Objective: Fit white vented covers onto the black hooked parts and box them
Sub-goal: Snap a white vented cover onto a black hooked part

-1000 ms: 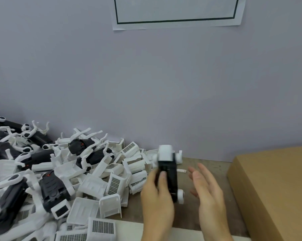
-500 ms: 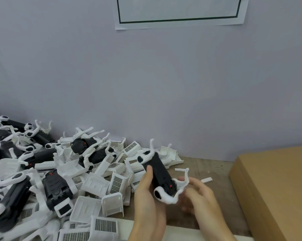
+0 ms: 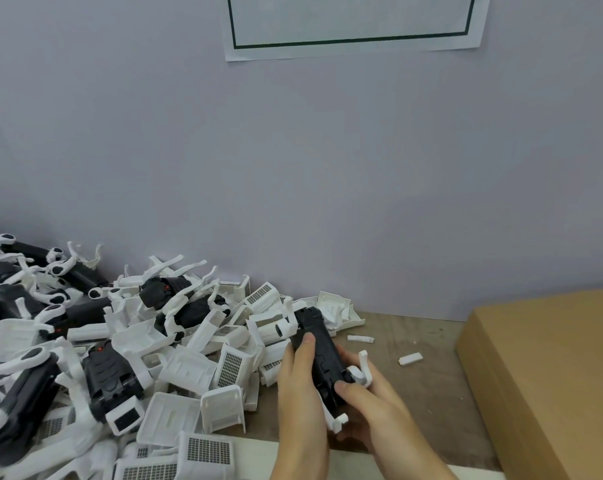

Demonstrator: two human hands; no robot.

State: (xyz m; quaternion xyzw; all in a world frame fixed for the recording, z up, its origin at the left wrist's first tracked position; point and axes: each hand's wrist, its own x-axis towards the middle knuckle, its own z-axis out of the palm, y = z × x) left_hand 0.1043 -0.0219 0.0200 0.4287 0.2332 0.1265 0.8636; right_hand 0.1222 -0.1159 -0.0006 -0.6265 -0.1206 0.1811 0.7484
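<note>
Black hooked part [image 3: 319, 358] gripped in both hands, left hand [image 3: 302, 393] and right hand [image 3: 369, 407]; long axis running near-right to far-left; white vented covers [image 3: 229, 367] lying left, nearer left hand.

Black hooked part [image 3: 319, 355] now turned lengthwise, far end pointing toward the pile, instead of upright as a second ago. Right hand [image 3: 366, 403], open and apart back then, now curls round its near end, thumb on top. Left hand [image 3: 302, 386] now grips along its left side.
</note>
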